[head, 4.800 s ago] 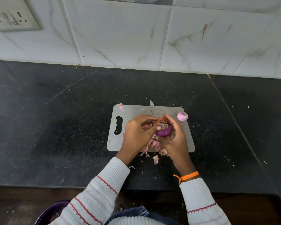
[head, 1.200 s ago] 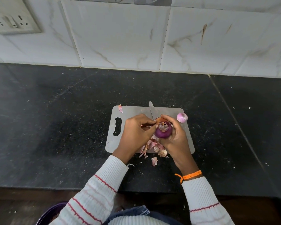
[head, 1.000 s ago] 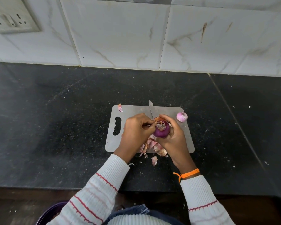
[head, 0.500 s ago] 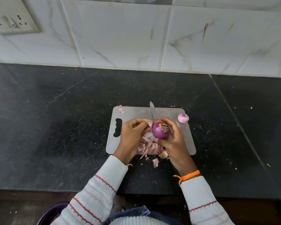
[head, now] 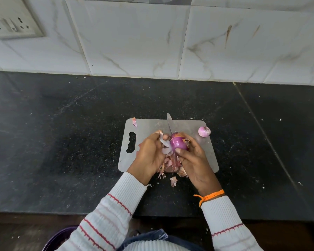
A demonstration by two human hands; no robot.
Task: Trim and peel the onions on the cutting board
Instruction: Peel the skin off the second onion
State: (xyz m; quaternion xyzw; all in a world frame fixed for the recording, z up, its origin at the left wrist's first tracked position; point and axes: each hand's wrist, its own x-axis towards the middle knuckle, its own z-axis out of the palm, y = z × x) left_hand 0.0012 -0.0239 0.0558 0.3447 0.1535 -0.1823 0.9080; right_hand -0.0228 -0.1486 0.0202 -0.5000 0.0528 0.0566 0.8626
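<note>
Over the cutting board point(head: 143, 127) near the surface's front edge, the right hand point(head: 192, 158) is gripping the onion point(head: 179, 144); the left hand point(head: 150, 153) is pinching a loose skin strip point(head: 164, 144) (knife point(head: 169, 123) blade behind, risking nicks or tearing).

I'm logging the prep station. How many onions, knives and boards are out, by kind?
Onions: 2, one in the hands, one on the board
Knives: 1
Boards: 1
Total: 4
</note>
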